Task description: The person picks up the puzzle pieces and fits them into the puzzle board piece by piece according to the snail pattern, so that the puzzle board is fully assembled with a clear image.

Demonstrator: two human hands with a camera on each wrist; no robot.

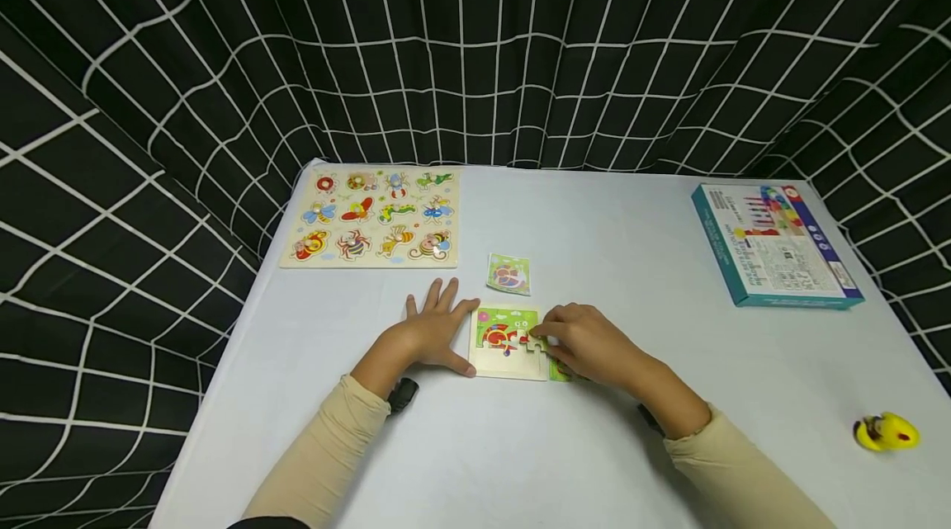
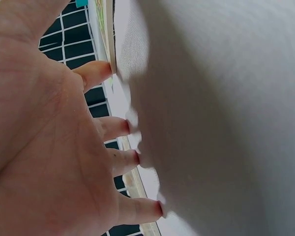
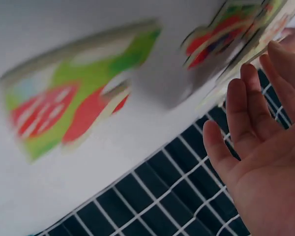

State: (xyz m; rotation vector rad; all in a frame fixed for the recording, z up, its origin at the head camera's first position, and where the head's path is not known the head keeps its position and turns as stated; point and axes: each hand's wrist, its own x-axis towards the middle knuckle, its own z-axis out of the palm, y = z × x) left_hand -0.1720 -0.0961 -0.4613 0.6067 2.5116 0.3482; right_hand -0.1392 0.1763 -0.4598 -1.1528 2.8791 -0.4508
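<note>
Right hand (image 1: 594, 345): thumb and forefinger clamped on a small puzzle piece (image 1: 534, 343), with a knobbed outline and pale green face, held over the right side of the puzzle board; in the right wrist view the remaining fingers extend, slightly bent.

Left hand (image 1: 427, 332): fingers spread well apart, palm down; forefinger and thumb touch the left edge of the board, the other fingertips rest on the tabletop.

Puzzle board (image 1: 508, 364): square, pale wood, shallow rim, lying flat between the hands. Its upper part carries fitted pieces (image 1: 494, 335), printed glossy green and red with a spiral shell; the lower part shows bare wood.

Loose piece (image 3: 78, 103): flat, thick-edged, curved in outline, green and red print, blurred in the right wrist view, lying on the tabletop near the right hand.

Picture card (image 1: 508, 274): small, roughly square, slightly curled, same shell motif, just beyond the board.

Insect board (image 1: 371, 219): rectangular, light wood, three rows of colourful insect shapes, at far left.

Box (image 1: 776, 244): flat, printed top, teal sides, at far right.

Yellow figure (image 1: 887, 432): small, rounded, near the right edge.

Tabletop (image 1: 609, 463): white, finely woven in the left wrist view.

Curtain (image 1: 513, 42): black, folded, white grid lines, behind the tabletop.
</note>
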